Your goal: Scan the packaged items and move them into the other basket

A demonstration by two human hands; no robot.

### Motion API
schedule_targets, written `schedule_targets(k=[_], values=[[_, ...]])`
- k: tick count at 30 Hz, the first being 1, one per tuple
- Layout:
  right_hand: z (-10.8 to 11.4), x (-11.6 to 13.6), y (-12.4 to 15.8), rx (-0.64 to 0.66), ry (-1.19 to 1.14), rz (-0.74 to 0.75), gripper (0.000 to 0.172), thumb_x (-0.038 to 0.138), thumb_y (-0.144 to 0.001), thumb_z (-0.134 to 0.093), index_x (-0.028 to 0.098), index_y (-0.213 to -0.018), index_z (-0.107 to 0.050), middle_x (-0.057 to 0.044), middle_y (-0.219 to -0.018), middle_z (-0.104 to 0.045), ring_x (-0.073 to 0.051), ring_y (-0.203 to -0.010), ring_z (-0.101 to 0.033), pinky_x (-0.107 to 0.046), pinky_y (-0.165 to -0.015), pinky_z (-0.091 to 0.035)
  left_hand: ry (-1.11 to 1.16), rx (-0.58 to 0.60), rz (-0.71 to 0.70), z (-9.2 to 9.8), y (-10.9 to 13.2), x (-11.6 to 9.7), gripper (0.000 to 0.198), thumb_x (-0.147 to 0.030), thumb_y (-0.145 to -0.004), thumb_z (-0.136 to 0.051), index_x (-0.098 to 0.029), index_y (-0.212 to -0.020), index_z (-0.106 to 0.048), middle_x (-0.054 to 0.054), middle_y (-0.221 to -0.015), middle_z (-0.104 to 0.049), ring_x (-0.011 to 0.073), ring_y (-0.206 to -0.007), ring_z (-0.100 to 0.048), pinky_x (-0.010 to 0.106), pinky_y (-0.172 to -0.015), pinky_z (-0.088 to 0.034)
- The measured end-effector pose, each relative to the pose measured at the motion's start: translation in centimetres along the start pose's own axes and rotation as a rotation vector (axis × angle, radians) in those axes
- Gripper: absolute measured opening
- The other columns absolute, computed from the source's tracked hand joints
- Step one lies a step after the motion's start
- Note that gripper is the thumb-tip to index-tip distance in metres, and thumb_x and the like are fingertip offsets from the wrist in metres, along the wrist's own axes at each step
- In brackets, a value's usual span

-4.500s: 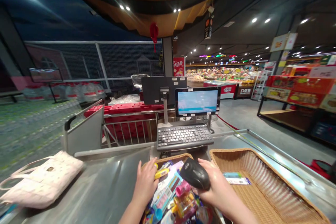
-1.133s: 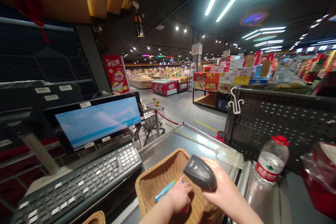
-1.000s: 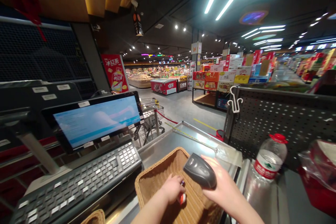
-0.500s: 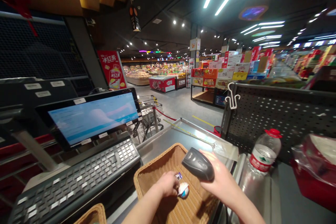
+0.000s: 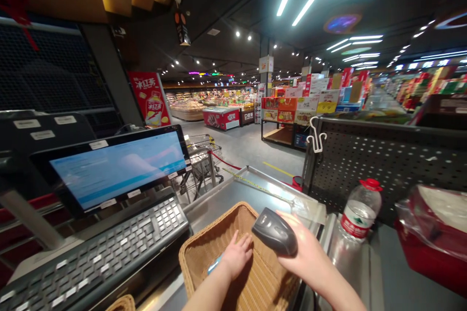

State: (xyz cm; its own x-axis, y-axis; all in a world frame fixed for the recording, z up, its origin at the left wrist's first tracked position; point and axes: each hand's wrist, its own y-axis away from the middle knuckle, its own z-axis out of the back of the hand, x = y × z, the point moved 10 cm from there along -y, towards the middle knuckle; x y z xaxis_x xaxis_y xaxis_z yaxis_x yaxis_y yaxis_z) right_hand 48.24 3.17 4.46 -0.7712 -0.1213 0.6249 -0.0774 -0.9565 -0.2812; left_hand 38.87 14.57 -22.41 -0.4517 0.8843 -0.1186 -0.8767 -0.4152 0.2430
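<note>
My right hand (image 5: 304, 245) is wrapped round a dark grey handheld barcode scanner (image 5: 274, 232), held above the right side of a tan woven basket (image 5: 204, 234). Inside the basket, my left hand (image 5: 238, 253) is palm down with its fingers apart, and nothing shows in its grasp. Left of that wrist lies a small blue and white item (image 5: 214, 265) on the basket's side, mostly covered by the hand, so its kind cannot be made out.
A keyboard (image 5: 98, 252) and a monitor (image 5: 120, 167) stand to the left. The basket rests on a metal counter (image 5: 251, 187). At the right are a clear bottle with a red cap (image 5: 359, 211), a red bin (image 5: 434, 248) and a perforated panel (image 5: 365, 155). Another basket's rim (image 5: 124, 302) shows below.
My left hand has let go of the small wrapped item and spread its fingers. A small blue and white item now lies left of my wrist. The scanner stays in my right hand.
</note>
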Motion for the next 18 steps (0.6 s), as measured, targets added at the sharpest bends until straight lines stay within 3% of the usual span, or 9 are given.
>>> schedule_targets(k=[4, 7, 9, 12, 15, 18], values=[[0.3, 0.3, 0.0, -0.010, -0.014, -0.003, 0.051, 0.014, -0.062, -0.062, 0.020, -0.113, -0.069, -0.014, -0.127, -0.069, -0.038, -0.133, -0.052, -0.062, -0.120, -0.024, -0.055, -0.016, 0.042, -0.4, -0.9, 0.6, 0.058, -0.038, -0.081, -0.067, -0.024, -0.137, -0.057, 0.013, -0.157, -0.040, 0.0352, -0.150, -0.019, 0.066, -0.120, 0.001], [0.4, 0.4, -0.1, -0.024, -0.037, -0.004, 0.052, 0.015, -0.062, -0.063, 0.018, -0.114, -0.069, -0.015, -0.127, -0.069, -0.038, -0.133, -0.052, -0.062, -0.119, -0.024, -0.085, 0.038, 0.087, -1.3, -1.5, 1.0, 0.069, -0.036, -0.067, -0.078, -0.021, -0.132, -0.062, 0.017, -0.154, -0.043, 0.0383, -0.146, -0.028, 0.065, -0.120, -0.004], [0.4, 0.3, -0.1, -0.038, -0.052, 0.001, 0.056, 0.015, -0.061, -0.063, 0.017, -0.117, -0.068, -0.016, -0.129, -0.068, -0.038, -0.133, -0.052, -0.062, -0.119, -0.025, -0.088, 0.089, 0.085, -2.0, -1.7, 1.0, 0.066, -0.036, -0.066, -0.076, -0.017, -0.128, -0.065, 0.019, -0.154, -0.042, 0.0381, -0.145, -0.032, 0.063, -0.121, -0.006], [0.4, -0.2, 0.0, -0.052, -0.063, 0.008, 0.060, 0.014, -0.060, -0.062, 0.016, -0.119, -0.067, -0.016, -0.130, -0.067, -0.038, -0.134, -0.052, -0.062, -0.120, -0.024, -0.102, 0.136, 0.023, -3.0, -1.6, 0.6, 0.067, -0.044, -0.066, -0.076, -0.015, -0.126, -0.067, 0.020, -0.156, -0.038, 0.0388, -0.147, -0.027, 0.062, -0.121, -0.001], [0.1, -0.8, 0.1, -0.046, -0.066, 0.014, 0.062, 0.013, -0.058, -0.061, 0.018, -0.120, -0.067, -0.015, -0.127, -0.068, -0.037, -0.134, -0.051, -0.062, -0.120, -0.023, -0.125, 0.092, -0.015, -3.5, -1.5, 0.3, 0.072, -0.049, -0.066, -0.078, -0.016, -0.128, -0.066, 0.021, -0.156, -0.038, 0.0392, -0.148, -0.024, 0.062, -0.120, 0.004], [-0.2, -0.9, 0.0, -0.038, -0.071, 0.016, 0.061, 0.013, -0.058, -0.061, 0.019, -0.119, -0.067, -0.014, -0.126, -0.069, -0.037, -0.135, -0.051, -0.062, -0.120, -0.022, -0.101, 0.052, 0.001, -4.0, -1.5, 0.1, 0.058, -0.038, -0.071, -0.075, -0.023, -0.126, -0.067, 0.015, -0.148, -0.051, 0.0380, -0.146, -0.031, 0.060, -0.122, 0.005]])
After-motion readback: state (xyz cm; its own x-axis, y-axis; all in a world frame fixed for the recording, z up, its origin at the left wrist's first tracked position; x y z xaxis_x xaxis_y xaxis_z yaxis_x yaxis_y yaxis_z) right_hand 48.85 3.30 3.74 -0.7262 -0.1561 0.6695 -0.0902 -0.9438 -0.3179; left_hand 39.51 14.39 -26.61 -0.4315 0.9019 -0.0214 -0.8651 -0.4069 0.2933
